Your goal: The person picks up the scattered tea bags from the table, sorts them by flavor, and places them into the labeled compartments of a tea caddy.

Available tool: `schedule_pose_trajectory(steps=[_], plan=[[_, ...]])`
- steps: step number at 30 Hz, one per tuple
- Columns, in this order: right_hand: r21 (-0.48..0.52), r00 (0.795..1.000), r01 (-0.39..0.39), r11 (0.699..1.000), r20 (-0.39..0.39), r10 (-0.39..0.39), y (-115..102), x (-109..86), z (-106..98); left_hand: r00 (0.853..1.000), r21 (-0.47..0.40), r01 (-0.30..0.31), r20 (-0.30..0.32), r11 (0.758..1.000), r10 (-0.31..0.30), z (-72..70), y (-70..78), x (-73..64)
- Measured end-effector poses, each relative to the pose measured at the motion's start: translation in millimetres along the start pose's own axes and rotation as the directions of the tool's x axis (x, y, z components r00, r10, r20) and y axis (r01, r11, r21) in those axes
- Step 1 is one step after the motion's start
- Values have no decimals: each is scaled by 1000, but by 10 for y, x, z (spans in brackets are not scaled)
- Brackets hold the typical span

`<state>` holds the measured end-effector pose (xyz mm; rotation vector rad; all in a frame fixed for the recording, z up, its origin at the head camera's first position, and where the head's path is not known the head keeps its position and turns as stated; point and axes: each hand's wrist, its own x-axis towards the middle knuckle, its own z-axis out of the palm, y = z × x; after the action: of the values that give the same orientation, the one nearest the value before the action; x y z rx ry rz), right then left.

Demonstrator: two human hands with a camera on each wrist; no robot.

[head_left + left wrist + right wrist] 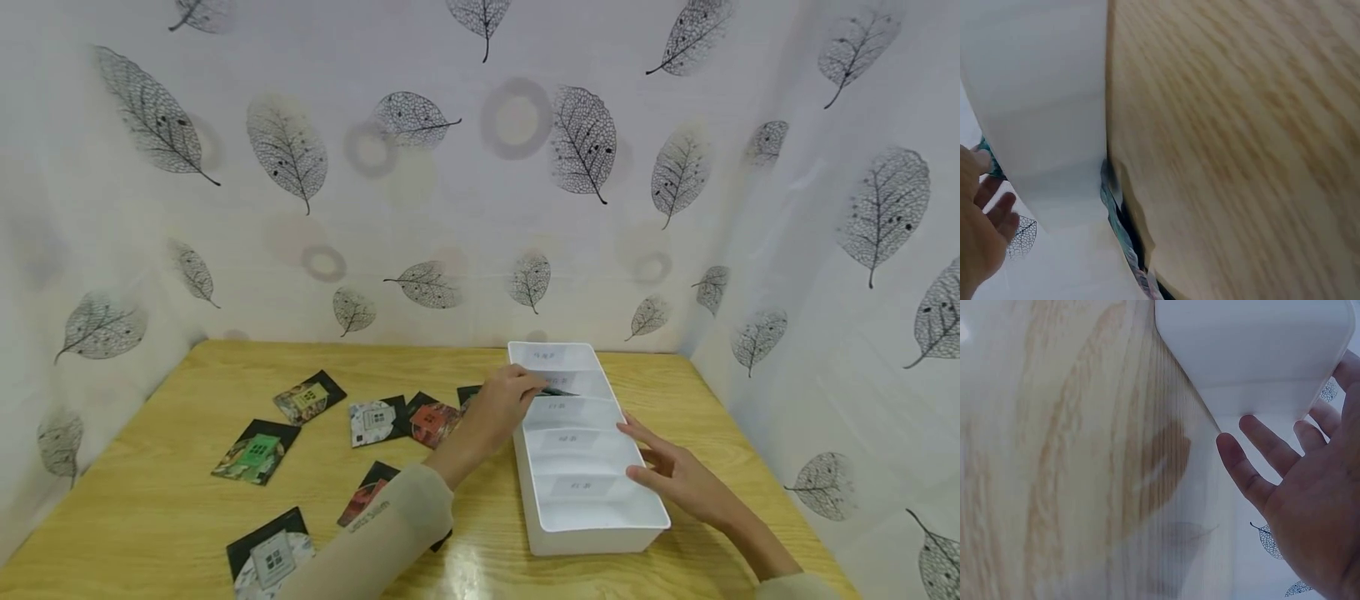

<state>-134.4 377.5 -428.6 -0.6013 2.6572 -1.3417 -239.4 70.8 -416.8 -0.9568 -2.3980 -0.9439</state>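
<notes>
A: Where is the dark packet [560, 391]?
B: At the white box [588, 542], above the second of its five compartments from the far end. The left hand [498, 408] has it, thumb and fingers clamped together on its edge. I cannot tell whether it touches the divider.
A: And the other grip?
B: The right hand [682, 479] rests on the box's right side, fingers apart and loosely bent, nothing held.
A: What lies around them?
B: Packets, scattered over the left of the table [187, 400]. Farthest left are a yellow-labelled packet [309, 398] and, nearer, a green-labelled packet [257, 452]. Towards the box, a white-labelled packet [373, 419] touches a red-labelled packet [431, 418].
A: Anything in the way?
B: The left sleeve [408, 525]. It crosses in front of a second red packet [363, 493] and partly covers a grey-labelled packet [273, 557] near the front edge. The left hand itself hides most of another packet [467, 395] just left of the box.
A: And inside the box?
B: Upright dividers cross it, each compartment bearing a label too small to read. Behind everything hangs a leaf-printed curtain [450, 208].
</notes>
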Motion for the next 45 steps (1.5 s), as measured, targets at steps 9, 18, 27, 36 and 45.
schedule_pose_trajectory(steps=[9,18,27,36,45], plan=[[12,1000,23,1000,-2,-23,24,27,-1,991,342,-14,126,940,-31,-29,-15,-7],[41,1000,25,999,6,-25,59,35,6,986,407,-29,161,913,-40,-48,53,-3],[52,1000,20,998,3,-20,38,35,22,982,384,-23,182,923,-51,-89,96,-23],[32,1000,5,999,-7,-5,39,20,12,974,28,162,158,986,-165,-302,-42,-166],[27,1000,-2,1000,-17,2,32,-8,22,937,-173,326,189,929,-294,-680,-255,-386]])
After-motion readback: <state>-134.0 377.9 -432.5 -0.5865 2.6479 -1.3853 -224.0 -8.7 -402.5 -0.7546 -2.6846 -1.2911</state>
